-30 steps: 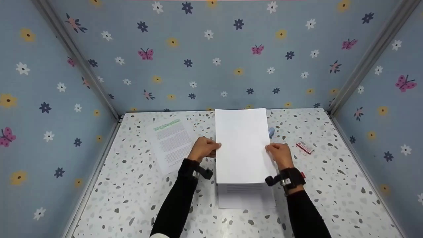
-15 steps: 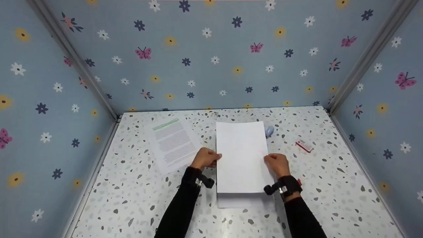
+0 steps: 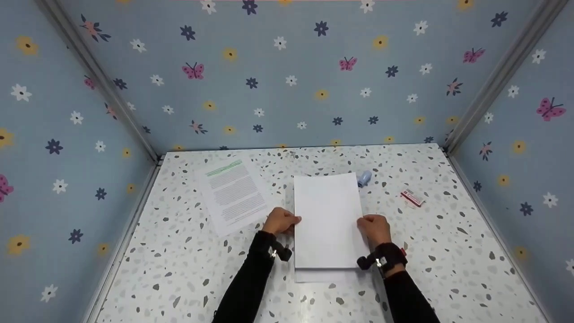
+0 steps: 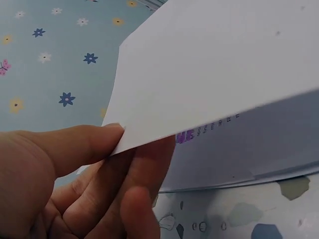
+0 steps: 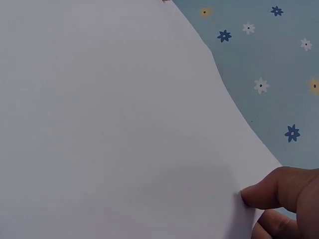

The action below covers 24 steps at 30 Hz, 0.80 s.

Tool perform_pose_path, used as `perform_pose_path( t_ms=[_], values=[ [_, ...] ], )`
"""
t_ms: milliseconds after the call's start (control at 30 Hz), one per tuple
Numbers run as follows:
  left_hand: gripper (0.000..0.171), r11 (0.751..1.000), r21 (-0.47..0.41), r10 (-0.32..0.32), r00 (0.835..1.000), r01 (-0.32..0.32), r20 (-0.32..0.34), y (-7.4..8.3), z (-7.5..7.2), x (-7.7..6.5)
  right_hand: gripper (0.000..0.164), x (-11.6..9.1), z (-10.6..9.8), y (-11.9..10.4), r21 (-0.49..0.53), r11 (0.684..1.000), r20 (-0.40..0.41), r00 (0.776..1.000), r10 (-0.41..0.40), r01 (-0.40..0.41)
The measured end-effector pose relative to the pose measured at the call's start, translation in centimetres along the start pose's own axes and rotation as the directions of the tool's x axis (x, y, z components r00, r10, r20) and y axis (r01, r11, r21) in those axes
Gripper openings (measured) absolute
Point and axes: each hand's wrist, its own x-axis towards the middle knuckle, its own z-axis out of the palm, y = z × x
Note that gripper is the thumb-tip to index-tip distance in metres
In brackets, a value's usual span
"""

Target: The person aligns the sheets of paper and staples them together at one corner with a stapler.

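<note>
A blank white sheet of paper (image 3: 327,220) is held by its two long edges over more paper (image 3: 329,275) on the speckled table. My left hand (image 3: 281,220) pinches its left edge between thumb and fingers. At the right edge, my right hand (image 3: 376,229) pinches it the same way. In the left wrist view, the sheet (image 4: 209,64) is raised above the lower sheets (image 4: 239,149), which carry purple lettering and small print. The right wrist view is mostly filled by the blank sheet (image 5: 124,109), with the thumb on its upper face.
A printed page with a green highlighted heading (image 3: 237,197) lies left of the left hand. Beyond the sheet's far right corner is a small light-blue object (image 3: 364,178). A red-and-white eraser-like block (image 3: 412,198) lies farther right. Patterned walls (image 3: 287,80) enclose the table.
Both hands have drawn the blank sheet toward the body and lower over the paper beneath. Less of that paper shows at the near edge, and the light-blue object is more exposed.
</note>
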Motion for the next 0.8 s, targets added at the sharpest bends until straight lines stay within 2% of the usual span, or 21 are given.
perform_pose_path(
  t_ms=[100,233,367,433,600,800],
  values=[
    [0.022,0.999,0.048,0.017,1.0,-0.017,-0.002,-0.2,-0.1,-0.1,0.021,0.1,0.1,0.1,-0.023,0.999,-0.004,1.0,-0.028,0.027],
    [0.025,0.998,0.053,0.016,1.0,-0.015,-0.024,-0.6,0.3,-0.1,0.024,0.2,0.3,0.1,-0.055,0.998,-0.003,1.0,-0.026,0.026],
    [0.028,0.996,0.091,0.029,0.999,-0.025,-0.046,-1.0,0.7,0.0,0.017,0.1,0.6,0.2,-0.11,0.994,-0.02,0.999,-0.028,0.026],
    [0.029,0.995,0.101,0.024,0.998,-0.018,-0.057,-1.1,0.9,0.0,0.015,0.1,0.7,0.3,-0.128,0.991,-0.018,0.999,-0.027,0.024],
    [0.029,0.994,0.102,-0.036,0.997,0.043,-0.064,-1.2,1.3,0.4,0.017,0.1,0.8,0.3,-0.136,0.991,-0.012,1.0,-0.017,0.015],
    [0.032,0.984,0.17,-0.034,0.996,0.048,-0.087,-1.4,1.6,0.8,0.02,0.1,0.7,0.3,-0.137,0.99,-0.018,1.0,-0.024,0.021]
  ],
)
